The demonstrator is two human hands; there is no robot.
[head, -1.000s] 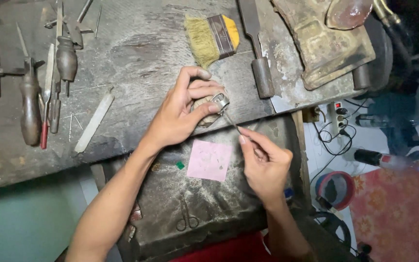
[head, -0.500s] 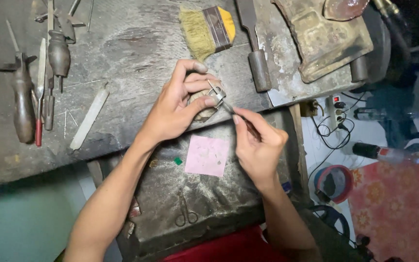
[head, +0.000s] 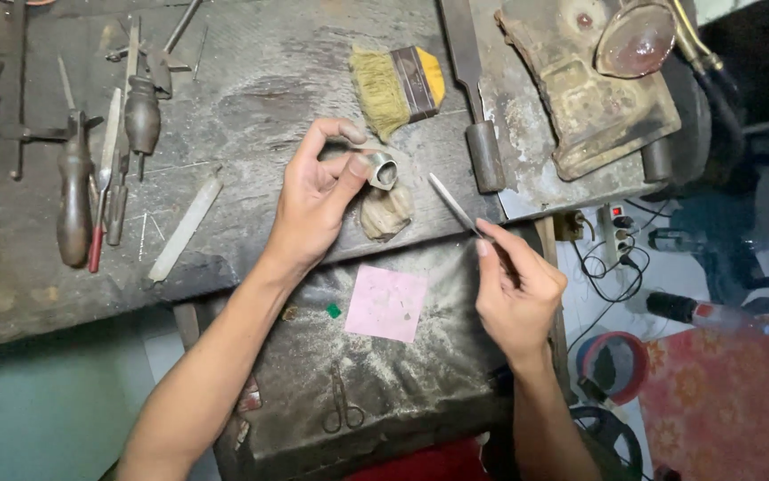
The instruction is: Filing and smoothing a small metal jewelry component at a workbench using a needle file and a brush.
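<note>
Workshop: scarred metal counter (head: 251, 80) w/ files (head: 184, 227), screwdrivers (head: 73, 191), a brush (head: 398, 89), scissors (head: 343, 405), filings everywhere.

Single head view, steep downward, close over workbench (head: 251, 80).

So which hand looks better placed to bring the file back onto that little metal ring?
Probably the right hand: it already grips the thin file, whose tip points toward the metal ring. The left hand pinches the ring, above the bench.
</note>
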